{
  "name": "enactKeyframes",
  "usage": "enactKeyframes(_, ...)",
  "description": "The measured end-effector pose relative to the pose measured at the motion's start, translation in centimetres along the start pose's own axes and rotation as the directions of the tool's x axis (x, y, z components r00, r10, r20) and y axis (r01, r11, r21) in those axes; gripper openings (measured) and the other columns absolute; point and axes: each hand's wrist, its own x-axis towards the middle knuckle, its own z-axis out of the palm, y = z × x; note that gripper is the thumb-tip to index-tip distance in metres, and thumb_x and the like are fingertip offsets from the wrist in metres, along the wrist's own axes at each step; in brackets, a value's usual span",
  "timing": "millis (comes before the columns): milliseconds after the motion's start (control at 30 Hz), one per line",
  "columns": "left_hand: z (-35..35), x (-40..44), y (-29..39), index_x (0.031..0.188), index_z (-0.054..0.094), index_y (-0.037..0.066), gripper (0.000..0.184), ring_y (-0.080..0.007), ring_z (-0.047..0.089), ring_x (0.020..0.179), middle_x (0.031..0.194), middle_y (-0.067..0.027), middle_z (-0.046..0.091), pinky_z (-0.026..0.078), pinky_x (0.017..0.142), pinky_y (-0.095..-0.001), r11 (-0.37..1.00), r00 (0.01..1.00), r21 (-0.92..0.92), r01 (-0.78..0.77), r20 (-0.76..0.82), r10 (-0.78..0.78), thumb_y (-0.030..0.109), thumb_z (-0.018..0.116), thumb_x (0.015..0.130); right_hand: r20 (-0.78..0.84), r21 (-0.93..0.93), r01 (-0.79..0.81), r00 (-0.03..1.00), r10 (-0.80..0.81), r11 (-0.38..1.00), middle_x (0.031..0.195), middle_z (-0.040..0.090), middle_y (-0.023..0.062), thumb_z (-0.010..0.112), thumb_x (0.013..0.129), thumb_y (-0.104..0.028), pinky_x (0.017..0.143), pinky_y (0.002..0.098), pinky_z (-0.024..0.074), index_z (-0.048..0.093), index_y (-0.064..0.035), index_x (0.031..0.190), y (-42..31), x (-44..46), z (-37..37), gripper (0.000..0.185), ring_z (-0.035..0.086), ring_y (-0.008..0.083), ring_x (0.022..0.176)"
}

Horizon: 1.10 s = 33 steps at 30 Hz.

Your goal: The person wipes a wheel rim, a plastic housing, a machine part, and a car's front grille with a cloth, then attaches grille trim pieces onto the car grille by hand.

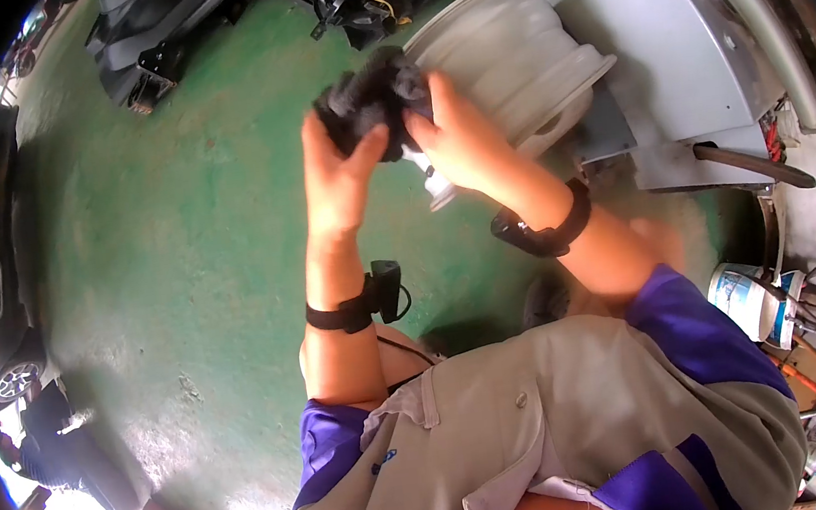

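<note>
My left hand [336,170] and my right hand [455,135] both grip a crumpled dark grey cloth [372,98], held up in front of me with the thumbs on the near side. The bundle's folds hide some of my fingertips. Just beyond my right hand is a bare, light-coloured wheel rim [511,52], lying on its side against a grey machine [650,36]. A small metal part [438,189] shows below the rim, partly covered by my right hand. Each forearm wears a black strap with a small device.
Black plastic car parts [171,30] lie on the green floor [195,239] ahead. A dark car [2,271] stands at the left. A white bucket [750,297], hoses and tools crowd the right side. A curved metal tube [752,4] rises beside the machine.
</note>
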Motion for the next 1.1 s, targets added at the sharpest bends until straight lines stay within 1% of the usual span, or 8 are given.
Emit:
enactKeyframes(200, -1.6, -0.2, 3.3, 0.137, 0.042, -0.002, 0.042, -0.0202, 0.054, 0.115, 0.128, -0.0102, 0.054, 0.042, 0.101, -0.0331, 0.922, 0.992, -0.385, -0.043, -0.125, -0.006, 0.012, 0.049, 0.098, -0.035, 0.300, 0.031, 0.999, -0.022, 0.953, 0.095, 0.063, 0.0291, 0.057, 0.091, -0.011, 0.075, 0.0471, 0.0497, 0.042, 0.0021, 0.123, -1.1, -0.1, 1.5, 0.038, 0.063, 0.0460, 0.089)
enactKeyframes(333, -4.0, 0.2, 1.4, 0.136, 0.046, 0.000, 0.035, -0.0179, 0.056, 0.116, 0.131, -0.0091, 0.056, 0.046, 0.098, -0.0316, 0.971, 0.905, 0.101, -0.218, -0.352, 0.240, 0.009, 0.046, 0.101, -0.091, 0.311, 0.338, 0.941, -0.326, 0.888, 0.119, 0.057, 0.0212, 0.045, 0.074, 0.011, 0.095, 0.0361, 0.0444, 0.052, -0.0002, 0.108, -2.2, -0.8, -1.9, 0.036, 0.057, 0.0345, 0.111)
enactKeyframes(467, -5.4, -0.3, 1.2, 0.131, 0.052, -0.002, 0.032, -0.0148, 0.058, 0.108, 0.119, -0.0085, 0.063, 0.047, 0.093, -0.0283, 0.968, 0.869, 0.133, -0.211, -0.428, 0.248, 0.011, 0.050, 0.101, 0.042, 0.586, 0.111, 0.985, -0.167, 0.803, 0.129, 0.056, 0.0152, 0.039, 0.071, 0.015, 0.100, 0.0327, 0.0420, 0.053, 0.0007, 0.109, 0.3, -1.4, -2.9, 0.042, 0.055, 0.0237, 0.115)
enactKeyframes(600, -4.8, -1.4, 3.0, 0.124, 0.054, -0.008, 0.037, -0.0223, 0.063, 0.101, 0.111, -0.0200, 0.066, 0.047, 0.091, -0.0303, 0.657, 0.830, 0.751, 0.069, -0.409, 0.380, 0.017, 0.057, 0.097, 0.096, 0.768, -0.011, 0.991, -0.098, 0.640, 0.131, 0.055, 0.0129, 0.036, 0.074, 0.015, 0.103, 0.0300, 0.0398, 0.052, 0.0069, 0.119, -1.3, -2.1, -5.5, 0.048, 0.054, 0.0180, 0.116)
enactKeyframes(800, -1.0, -3.7, 8.5, 0.137, 0.043, -0.002, 0.045, -0.0222, 0.057, 0.111, 0.124, -0.0134, 0.058, 0.047, 0.097, -0.0346, 0.998, 0.922, -0.051, 0.038, -0.383, -0.055, 0.010, 0.056, 0.096, 0.068, 0.891, -0.041, 0.997, -0.044, 0.453, 0.125, 0.057, 0.0174, 0.037, 0.076, 0.014, 0.103, 0.0320, 0.0415, 0.044, 0.0102, 0.130, -4.0, -2.1, -8.9, 0.054, 0.056, 0.0201, 0.116)
enactKeyframes(967, 5.5, -5.7, 9.5, 0.147, 0.026, -0.005, 0.075, -0.0271, 0.042, 0.131, 0.140, -0.0166, 0.045, 0.031, 0.110, -0.0405, 0.995, 0.993, 0.075, 0.060, -0.106, -0.051, 0.024, 0.067, 0.091, 0.211, 0.964, -0.216, 0.976, 0.049, 0.156, 0.126, 0.056, 0.0167, 0.042, 0.076, 0.010, 0.101, 0.0338, 0.0430, 0.041, 0.0090, 0.134, -4.7, -1.8, -9.2, 0.057, 0.056, 0.0230, 0.116)
enactKeyframes(1067, 7.5, -5.8, 9.5, 0.149, 0.019, -0.006, 0.087, -0.0288, 0.035, 0.137, 0.147, -0.0199, 0.039, 0.027, 0.112, -0.0400, 0.992, 0.992, 0.039, 0.120, 0.024, -0.121, 0.031, 0.070, 0.089, 0.237, 0.799, -0.205, 0.971, 0.018, 0.565, 0.128, 0.055, 0.0194, 0.050, 0.077, 0.003, 0.100, 0.0370, 0.0434, 0.043, 0.0073, 0.134, -5.6, -2.6, -10.2, 0.057, 0.056, 0.0288, 0.117)
enactKeyframes(1100, 7.3, -6.1, 9.3, 0.149, 0.019, -0.007, 0.092, -0.0287, 0.034, 0.138, 0.148, -0.0202, 0.036, 0.027, 0.112, -0.0390, 0.983, 0.982, 0.054, 0.176, 0.056, -0.179, 0.039, 0.071, 0.087, 0.142, 0.477, 0.206, 0.941, -0.306, 0.855, 0.131, 0.050, 0.0240, 0.061, 0.076, -0.007, 0.101, 0.0407, 0.0417, 0.048, 0.0074, 0.131, -5.1, -1.7, -10.3, 0.059, 0.053, 0.0370, 0.118)
